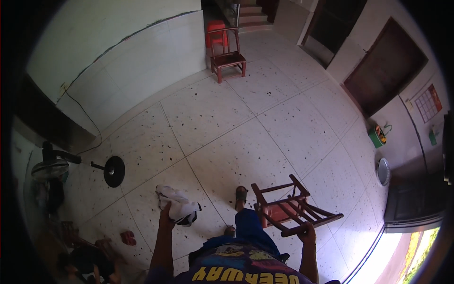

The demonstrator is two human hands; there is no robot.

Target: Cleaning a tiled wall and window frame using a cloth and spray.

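Note:
My left hand [166, 214] grips a bundled white cloth [177, 204] with dark edging, held out over the tiled floor. On the other side, my right hand [307, 233] is closed around the top of the backrest of a reddish-brown wooden chair [283, 209]. The chair is tilted, its legs pointing away from me and its seat partly hidden behind the back slats. Whether any leg touches the floor I cannot tell. My sandalled feet stand between the cloth and the chair, one ahead of the other.
Another wooden chair [228, 58] stands by the wall corner, near a red plastic stool [216, 33] and stairs [253, 17]. At left are a fan [49, 168], a round black base [114, 171], red slippers [128, 238] and a person [92, 262]. A green basket [376, 137] sits at right.

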